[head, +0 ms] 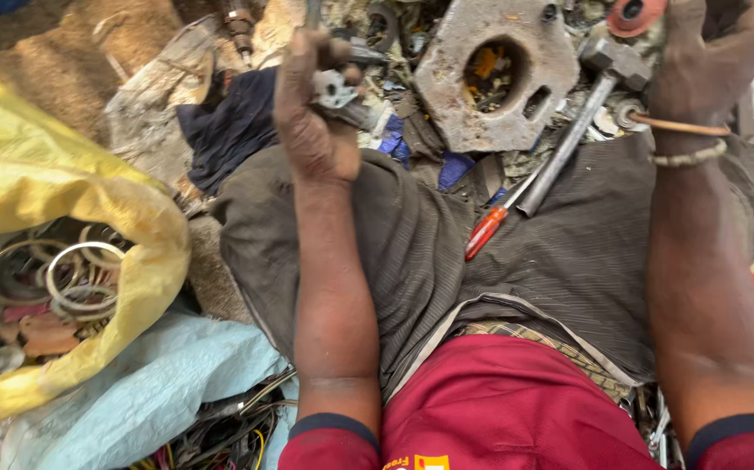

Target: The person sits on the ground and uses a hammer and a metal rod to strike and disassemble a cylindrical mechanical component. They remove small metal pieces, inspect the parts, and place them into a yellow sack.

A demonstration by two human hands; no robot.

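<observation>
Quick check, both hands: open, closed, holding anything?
Left hand: closed around a small grey metal part.
Right hand: fingers curled on scrap at the frame's top edge; grip cannot be told.

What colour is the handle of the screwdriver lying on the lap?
Orange-red; the screwdriver handle shows clearly in the head view.

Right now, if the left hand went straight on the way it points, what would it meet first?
The left hand, closed on a small grey metal part, points toward the top edge. It would probably first meet the pile of mixed metal scrap; depth is unclear.
</observation>
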